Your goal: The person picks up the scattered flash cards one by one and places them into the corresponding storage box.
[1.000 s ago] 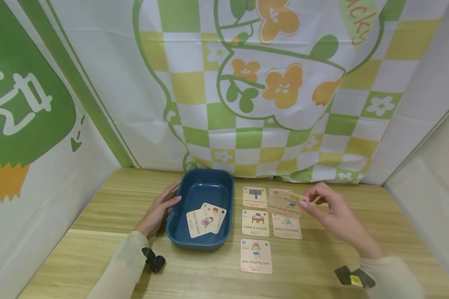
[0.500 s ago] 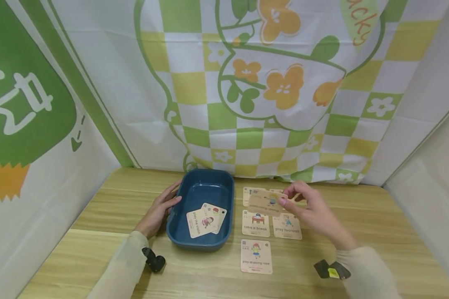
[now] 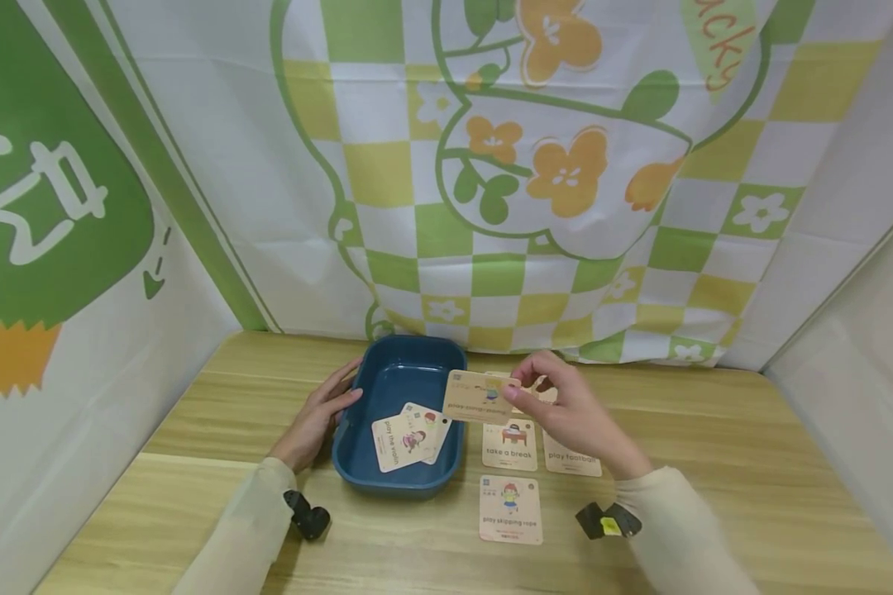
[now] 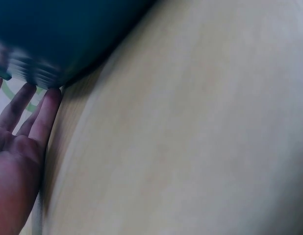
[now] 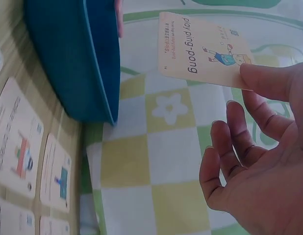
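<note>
My right hand (image 3: 569, 417) pinches a play ping-pong picture card (image 3: 470, 398) between thumb and index finger, by its right edge. The card is up off the table and overlaps the right rim of a blue plastic tray (image 3: 398, 487). In the right wrist view the other fingers (image 5: 221, 139) are loosely bent below the card. My left hand (image 3: 316, 421) rests against the tray's left side, thumb at the rim. In the left wrist view its straight fingers (image 4: 46, 115) touch the tray's outer wall. Inside the tray lie a play the violin card (image 3: 398, 446) and another card partly under it.
Right of the tray, several picture cards lie face up on the wooden table (image 3: 387, 545): a take a break card (image 3: 508, 453), a play skipping rope card (image 3: 509, 522) and a partly covered play football card (image 3: 575, 463). A patterned cloth (image 3: 506, 273) hangs behind.
My right hand has moved left with the play ping-pong card, from over the right-hand cards to the tray's right rim. The left hand and tray have stayed in place.
</note>
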{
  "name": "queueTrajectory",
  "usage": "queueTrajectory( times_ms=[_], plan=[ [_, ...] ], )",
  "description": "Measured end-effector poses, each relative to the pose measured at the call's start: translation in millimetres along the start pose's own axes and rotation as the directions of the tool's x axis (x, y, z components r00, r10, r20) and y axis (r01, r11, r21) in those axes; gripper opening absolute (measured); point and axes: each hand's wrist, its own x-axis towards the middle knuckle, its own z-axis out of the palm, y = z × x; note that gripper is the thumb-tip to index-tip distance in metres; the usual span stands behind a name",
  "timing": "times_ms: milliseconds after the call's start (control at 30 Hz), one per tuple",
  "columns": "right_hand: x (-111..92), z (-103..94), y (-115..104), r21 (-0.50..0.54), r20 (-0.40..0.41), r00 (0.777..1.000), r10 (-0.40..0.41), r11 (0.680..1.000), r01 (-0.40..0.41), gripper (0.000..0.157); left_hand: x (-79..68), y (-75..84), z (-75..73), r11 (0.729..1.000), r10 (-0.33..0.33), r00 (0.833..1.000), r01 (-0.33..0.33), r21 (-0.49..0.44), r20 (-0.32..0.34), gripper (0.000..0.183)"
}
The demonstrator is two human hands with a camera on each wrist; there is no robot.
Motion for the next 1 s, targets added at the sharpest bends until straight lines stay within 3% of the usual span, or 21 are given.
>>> queueTrajectory(
  times_ms=[600, 800, 1000],
  plan=[
    [25, 35.5, -17, 0.062, 0.076, 0.997, -0.007, 0.998, 0.002, 0.008, -1.1, 0.1, -0.9, 1.000, 0.003, 1.000, -0.003, 0.018, 0.004, 0.065],
    [26, 44.5, -12, 0.065, 0.080, 0.997, -0.014, 0.998, 0.009, 0.007, -1.0, 0.9, -1.3, 1.000, 0.005, 1.000, -0.006, 0.024, 0.006, 0.064],
    [23, 55.8, -1, 0.047, 0.096, 0.995, 0.028, 0.998, -0.033, 0.007, -1.3, 1.4, -1.1, 1.000, 0.005, 1.000, -0.005, 0.012, 0.008, 0.064]
  ],
)
